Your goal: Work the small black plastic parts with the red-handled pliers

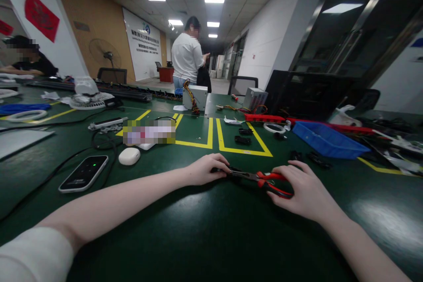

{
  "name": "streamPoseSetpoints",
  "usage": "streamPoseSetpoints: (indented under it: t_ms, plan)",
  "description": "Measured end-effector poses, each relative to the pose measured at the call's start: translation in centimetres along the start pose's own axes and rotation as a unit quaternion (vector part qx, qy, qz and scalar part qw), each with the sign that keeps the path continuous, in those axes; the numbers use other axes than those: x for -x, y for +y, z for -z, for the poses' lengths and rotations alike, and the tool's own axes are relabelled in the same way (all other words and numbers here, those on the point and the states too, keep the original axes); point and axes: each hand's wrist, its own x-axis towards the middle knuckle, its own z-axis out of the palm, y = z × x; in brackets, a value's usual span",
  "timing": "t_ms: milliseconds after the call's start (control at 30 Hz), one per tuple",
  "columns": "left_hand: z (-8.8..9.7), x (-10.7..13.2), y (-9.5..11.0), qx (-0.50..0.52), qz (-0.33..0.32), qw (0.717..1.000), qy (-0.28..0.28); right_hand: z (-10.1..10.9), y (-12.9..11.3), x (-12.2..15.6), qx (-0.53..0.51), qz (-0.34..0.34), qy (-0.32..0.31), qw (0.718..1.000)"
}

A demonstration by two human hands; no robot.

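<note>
My right hand [299, 187] is closed round the red-and-black handles of a pair of long-nose pliers [261, 178], held low over the green table [211, 229]. The jaws point left and meet a small dark piece at my left hand [209, 169]. That hand is closed, its thumb and fingers pinching the dark piece, which is mostly hidden and too small to name. Beyond the pliers, small black parts [243, 140] lie inside a yellow taped outline. More black parts [319, 159] lie beyond my right hand, near a blue tray.
The blue tray [330, 141] stands at the right. At left lie a phone-like device [85, 174], a white earbud case [129, 156] and black cables. Farther back are a white fan [87, 92] and metal power supply boxes [196, 98]. Two people are in the background.
</note>
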Motion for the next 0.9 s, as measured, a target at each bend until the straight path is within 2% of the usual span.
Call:
streamPoseSetpoints:
  t_ms: [433,900]
  plan:
    - [0.28,0.02,0.46,0.005,0.02,1.0,-0.002,0.29,-0.62,-0.34,0.001,-0.001,-0.013,1.0]
    - [0.22,0.03,0.7,-0.014,0.005,1.0,-0.003,0.48,-0.77,-0.53,-0.021,-0.015,-0.049,0.998]
